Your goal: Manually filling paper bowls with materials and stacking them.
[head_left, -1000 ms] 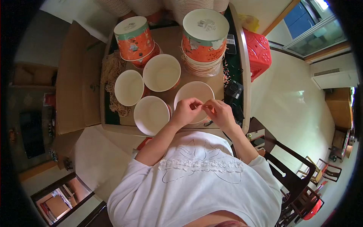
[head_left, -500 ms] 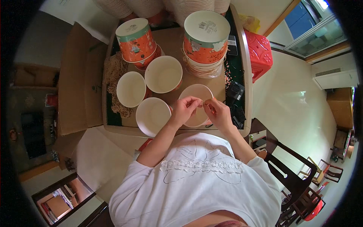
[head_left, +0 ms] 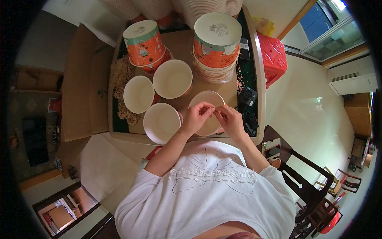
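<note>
My left hand (head_left: 197, 116) and my right hand (head_left: 229, 120) meet fingertip to fingertip above a white-lined paper bucket (head_left: 207, 98) near the table's front edge. Both hands are pinched closed; whatever lies between the fingertips is too small to make out. Left of them stand three more upright paper buckets with bare white insides: a front one (head_left: 162, 123), a small one (head_left: 139, 95) and a larger one (head_left: 172, 79). Brown twine (head_left: 121, 85) lies tangled at the table's left side. Small pinkish bits (head_left: 240, 81) are scattered near the right edge.
Upside-down orange-and-green buckets stand in a left stack (head_left: 144, 46) and a right stack (head_left: 216, 42). More nested buckets (head_left: 205, 6) line the back. Black devices (head_left: 248, 95) lie at the right rim. Beside the table are a cardboard box (head_left: 85, 87), a red stool (head_left: 271, 57) and a dark chair (head_left: 302, 179).
The two hands stay together over the bucket, with only slight finger movement. The whole view has shifted by a few pixels; the buckets keep their places on the table.
</note>
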